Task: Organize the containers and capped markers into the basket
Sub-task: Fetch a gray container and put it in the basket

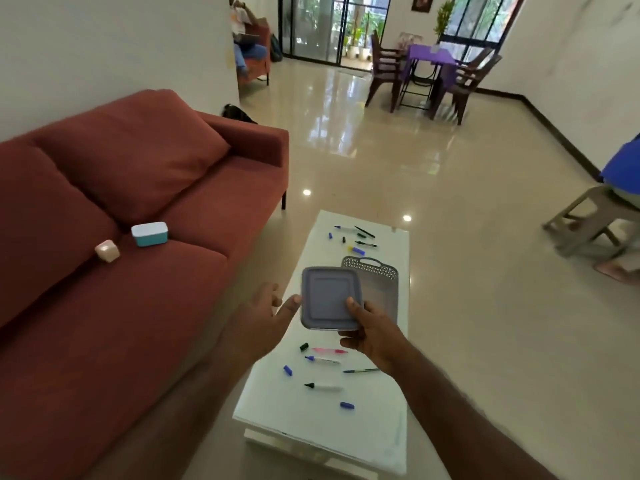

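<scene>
Grey square container [330,297]: held above the white table [322,424], partly overlapping the grey basket [381,278]. Right hand [369,336] grips its near corner, thumb on the lid. Left hand [261,313], fingers straight, touches its left edge. Markers and loose caps [323,370]: scattered on the table nearer than the basket.

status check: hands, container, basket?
Right hand grips grey container, held above basket. Left hand open, fingertip at the container's edge. Teal container on sofa; markers uncapped on table.
</scene>
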### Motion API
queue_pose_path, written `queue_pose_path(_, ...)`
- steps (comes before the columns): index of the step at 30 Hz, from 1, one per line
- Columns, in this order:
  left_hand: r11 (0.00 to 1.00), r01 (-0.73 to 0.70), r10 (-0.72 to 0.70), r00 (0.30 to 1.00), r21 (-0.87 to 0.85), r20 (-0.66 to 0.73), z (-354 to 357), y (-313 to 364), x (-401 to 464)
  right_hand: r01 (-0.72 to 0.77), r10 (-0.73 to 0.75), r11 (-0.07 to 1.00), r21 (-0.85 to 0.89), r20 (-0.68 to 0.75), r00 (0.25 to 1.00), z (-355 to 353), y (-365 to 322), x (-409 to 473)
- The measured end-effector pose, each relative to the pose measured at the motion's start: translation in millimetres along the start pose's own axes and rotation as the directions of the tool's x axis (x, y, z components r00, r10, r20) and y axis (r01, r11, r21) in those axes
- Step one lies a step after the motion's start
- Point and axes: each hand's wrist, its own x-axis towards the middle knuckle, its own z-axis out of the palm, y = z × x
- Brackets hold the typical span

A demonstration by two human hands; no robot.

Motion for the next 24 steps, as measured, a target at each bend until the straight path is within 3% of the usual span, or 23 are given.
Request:
queue_pose_path(6,0.958,-0.089,0.093,0.996,0.273,-0.004,36.5,-14.9,42.1,-0.158,0.176,0.982,0.104,-0.197,0.965,-72.9,34.0,110.2)
queue_pose_path(12,0.91,-0.229,0.274,0.958,0.345,-0.088,65.9,-6.3,90.3,-0.267,0.237,0.963,-0.041,-0.342,0.909,-118.5,73.4,209.1)
queue_pose_path(18,0.834,-0.345,0.402,0.915,0.431,-0.045,118.5,-51.1,154.7,-0.311,0.197,0.932,-0.184,-0.462,0.865,-151.7,132.5,309.4)
queue_pose_path(24,0.723,-0.324,0.397,0.918,0.611,0.016,165.1,-114.9,186.8,-0.331,0.108,0.86,-0.388,-0.496,0.862,-170.4,165.8,387.0)
